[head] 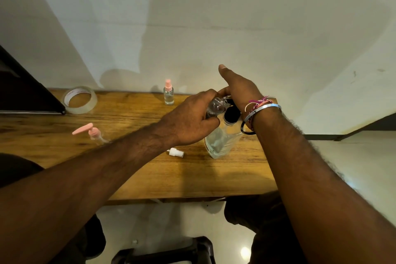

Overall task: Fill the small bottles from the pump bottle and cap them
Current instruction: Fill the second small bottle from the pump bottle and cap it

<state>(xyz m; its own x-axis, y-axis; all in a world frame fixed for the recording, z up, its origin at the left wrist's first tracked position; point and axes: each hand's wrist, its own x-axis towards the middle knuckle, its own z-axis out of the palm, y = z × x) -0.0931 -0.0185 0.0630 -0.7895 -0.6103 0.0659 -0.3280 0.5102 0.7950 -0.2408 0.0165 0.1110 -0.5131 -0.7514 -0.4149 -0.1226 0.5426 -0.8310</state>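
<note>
Left hand (pixel 188 118) grips a small bottle (pixel 215 106), light and slippery, at its body; right hand (pixel 237 85) presses the pump bottle (pixel 218 141), fingers hidden.

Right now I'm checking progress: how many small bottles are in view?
3: one capped pink by the wall, one pink-pump bottle lying at left, one in the left hand at the big bottle.

Bare tabletop (pixel 139 169) between loose white cap (pixel 176 153) and near edge.
</note>
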